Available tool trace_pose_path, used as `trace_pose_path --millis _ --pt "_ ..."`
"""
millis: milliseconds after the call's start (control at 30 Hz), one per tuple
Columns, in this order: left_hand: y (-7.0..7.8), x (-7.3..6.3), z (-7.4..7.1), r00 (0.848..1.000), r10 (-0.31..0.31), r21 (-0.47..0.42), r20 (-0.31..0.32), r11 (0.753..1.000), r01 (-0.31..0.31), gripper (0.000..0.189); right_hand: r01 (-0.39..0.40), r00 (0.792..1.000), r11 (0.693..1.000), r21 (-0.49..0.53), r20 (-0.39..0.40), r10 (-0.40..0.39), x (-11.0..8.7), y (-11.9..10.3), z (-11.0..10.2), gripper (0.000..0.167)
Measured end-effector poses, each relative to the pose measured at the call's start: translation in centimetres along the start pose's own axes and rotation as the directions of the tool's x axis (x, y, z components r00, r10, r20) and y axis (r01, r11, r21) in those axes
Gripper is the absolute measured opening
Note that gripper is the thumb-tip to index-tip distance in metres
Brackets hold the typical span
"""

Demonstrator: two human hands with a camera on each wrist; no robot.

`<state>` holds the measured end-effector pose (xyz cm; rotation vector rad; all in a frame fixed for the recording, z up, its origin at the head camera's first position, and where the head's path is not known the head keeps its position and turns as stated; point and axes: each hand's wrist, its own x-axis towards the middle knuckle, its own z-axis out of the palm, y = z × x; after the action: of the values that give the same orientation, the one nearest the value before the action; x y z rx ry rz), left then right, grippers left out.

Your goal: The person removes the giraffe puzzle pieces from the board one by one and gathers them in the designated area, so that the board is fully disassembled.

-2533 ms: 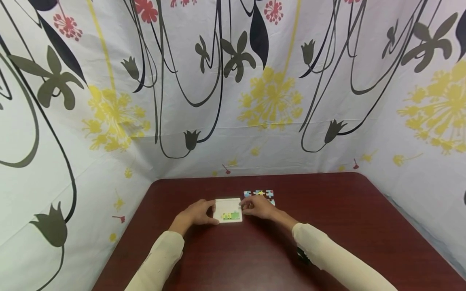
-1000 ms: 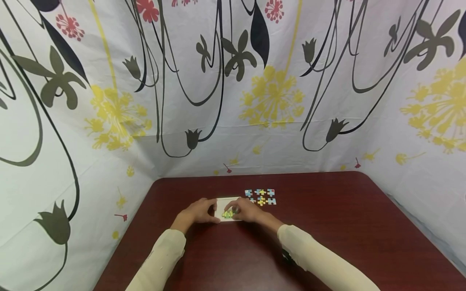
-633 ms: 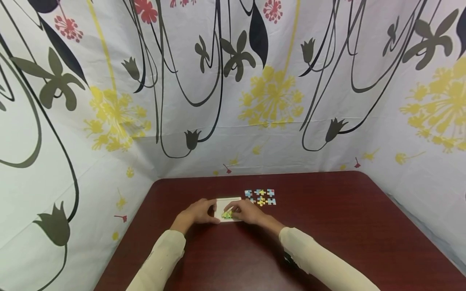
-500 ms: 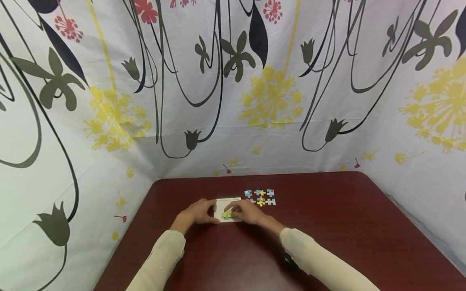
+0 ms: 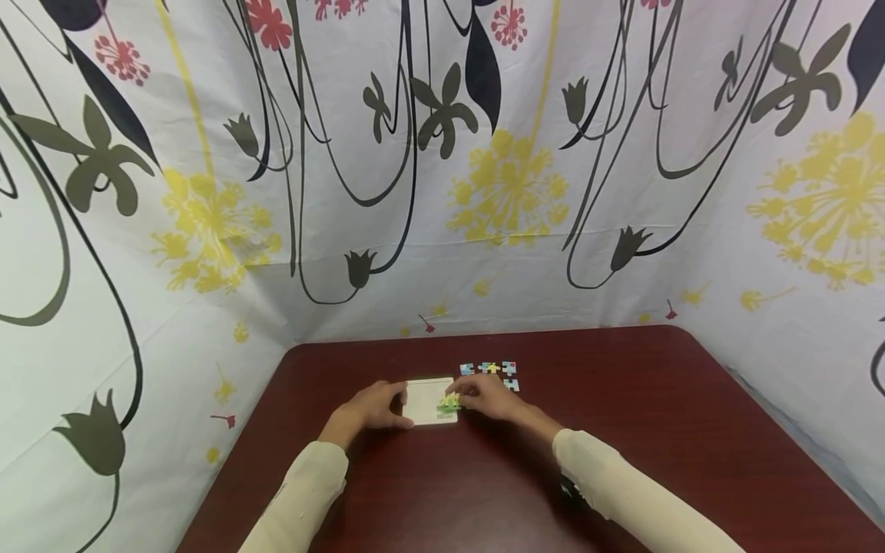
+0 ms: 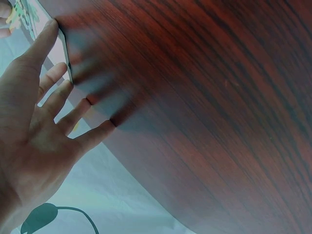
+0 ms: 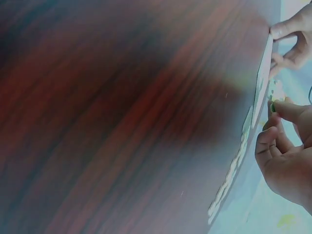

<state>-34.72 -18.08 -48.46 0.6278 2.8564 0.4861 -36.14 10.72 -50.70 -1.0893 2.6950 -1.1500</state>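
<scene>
A white puzzle tray (image 5: 420,396) lies flat on the table. At its left end my left hand (image 5: 376,404) grips the edge, thumb at the near corner and fingers at the far one; in the left wrist view the hand's other fingers (image 6: 95,137) spread out over the table. My right hand (image 5: 489,394) pinches a small yellow-and-green puzzle section (image 5: 449,402) between thumb and fingers, tilted up over the tray's right end. The right wrist view shows the thumb and index finger closed on the green edge (image 7: 273,107), with the other fingers curled in.
Several loose blue and yellow puzzle pieces (image 5: 490,368) lie behind the right hand, partly hidden by it. The dark red wooden table (image 5: 442,491) reaches back to a flower-printed cloth (image 5: 387,322), which also hangs along both sides.
The right hand was over the tray with its fingers on the yellow-and-green section; it has now drawn right and raised that section. The left hand keeps its hold on the tray.
</scene>
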Motion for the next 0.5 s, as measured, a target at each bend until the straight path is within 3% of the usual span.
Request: trace_pose_path --millis 133,367,500 --pt "-0.1 0.0 0.1 1.0 0.002 -0.004 -0.003 1.0 -0.002 0.04 -0.007 1.0 1.0 -0.003 -0.001 0.007 -0.9 0.7 -1.1 0.023" --pt "-0.1 0.0 0.1 1.0 -0.001 -0.006 -0.008 1.0 0.0 0.041 -0.007 0.999 0.995 -0.1 -0.033 0.004 -2.0 2.1 -2.7 0.023" --pt "-0.2 0.0 0.2 1.0 0.004 -0.007 -0.006 1.0 -0.004 0.041 -0.023 0.999 0.995 -0.094 -0.038 0.02 -2.7 2.5 -3.5 0.022"
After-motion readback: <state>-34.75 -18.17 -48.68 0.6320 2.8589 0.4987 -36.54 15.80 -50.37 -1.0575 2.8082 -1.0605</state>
